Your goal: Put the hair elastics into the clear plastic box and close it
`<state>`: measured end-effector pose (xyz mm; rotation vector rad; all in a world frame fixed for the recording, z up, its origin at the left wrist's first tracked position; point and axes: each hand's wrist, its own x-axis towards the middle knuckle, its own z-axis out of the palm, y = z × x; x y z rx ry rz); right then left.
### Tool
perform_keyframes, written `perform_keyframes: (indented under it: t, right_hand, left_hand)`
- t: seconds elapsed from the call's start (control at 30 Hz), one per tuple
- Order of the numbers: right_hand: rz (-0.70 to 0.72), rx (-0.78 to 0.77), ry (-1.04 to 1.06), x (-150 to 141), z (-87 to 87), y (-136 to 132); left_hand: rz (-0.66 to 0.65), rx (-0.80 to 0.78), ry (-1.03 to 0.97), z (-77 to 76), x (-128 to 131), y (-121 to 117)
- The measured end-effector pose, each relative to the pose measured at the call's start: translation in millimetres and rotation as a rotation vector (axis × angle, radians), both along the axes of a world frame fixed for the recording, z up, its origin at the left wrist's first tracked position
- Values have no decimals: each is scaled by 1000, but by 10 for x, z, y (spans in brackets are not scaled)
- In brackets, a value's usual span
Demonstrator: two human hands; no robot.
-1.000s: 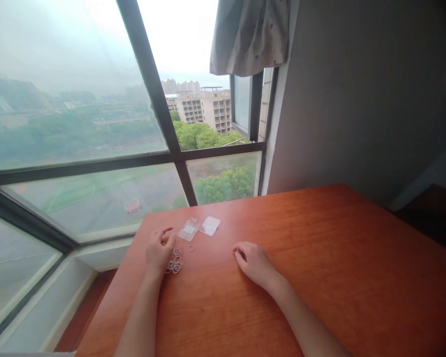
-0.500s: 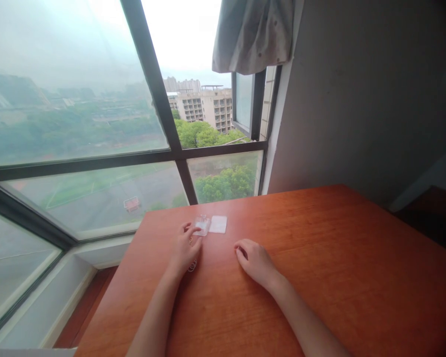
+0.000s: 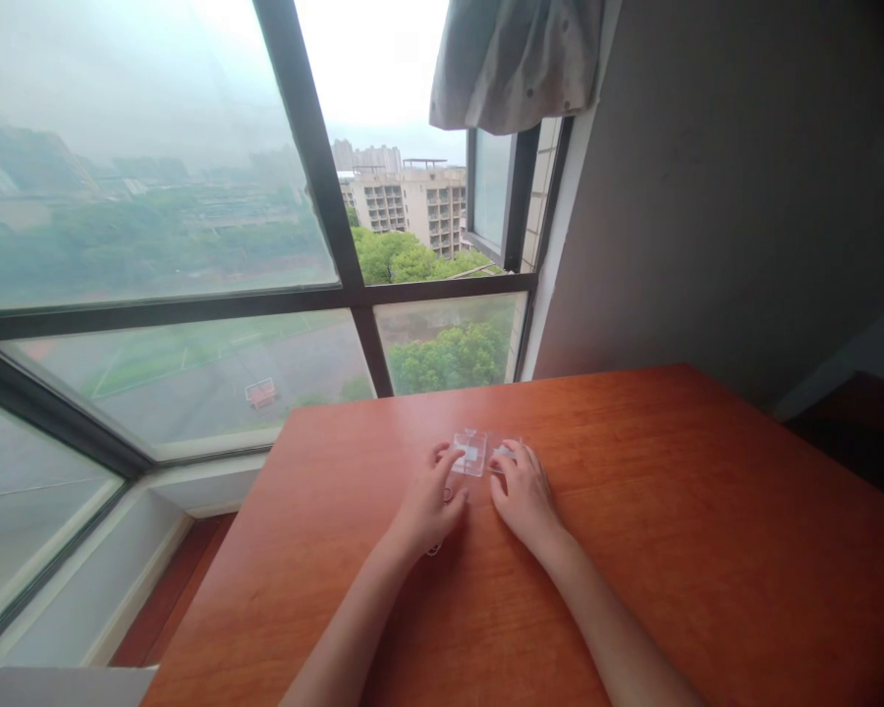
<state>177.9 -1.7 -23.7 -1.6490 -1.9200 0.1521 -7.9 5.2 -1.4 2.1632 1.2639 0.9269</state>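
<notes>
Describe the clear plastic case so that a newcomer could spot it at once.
Find the reddish-brown table by the window. Near its far edge, beside the left hand and right hand, lies the see-through case, flat and square-cornered, unlike the small round rings.

Reddish-brown wooden table (image 3: pixel 670 511), dark-framed windows (image 3: pixel 352 291), hazy daylight, spotted curtain (image 3: pixel 520 69), shadowed grey wall (image 3: pixel 737 196)

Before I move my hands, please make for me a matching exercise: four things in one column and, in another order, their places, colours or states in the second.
Column 1
1. Curtain
2. Table
3. Clear plastic case
4. Rings

Column 2
A. Mostly hidden by the left hand
B. Hanging high by the window
C. Reddish brown
D. At the fingertips of the left hand and right hand

Pairs: 1-B, 2-C, 3-D, 4-A
</notes>
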Motion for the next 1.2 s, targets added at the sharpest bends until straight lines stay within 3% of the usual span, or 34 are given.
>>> perform_keyframes:
  t: [0.33, 0.53, 0.73, 0.9, 1.07, 1.2]
  right_hand:
    - [24, 2, 75, 74, -53, 43]
    - [80, 23, 130, 67, -73, 54]
    - [214, 43, 145, 31, -129, 81]
    - [319, -14, 50, -2, -74, 53]
    - [192, -23, -49, -25, 45, -3]
    - [15, -45, -62, -10, 81, -24]
  left_hand:
    - [-68, -121, -41, 103, -16, -51]
    - [41, -195, -69, 199, -88, -24]
    - [88, -125, 136, 198, -323, 70]
    - [75, -108, 249, 259, -381, 63]
    - [118, -89, 339, 371, -411, 44]
    - [112, -274, 437, 439, -537, 20]
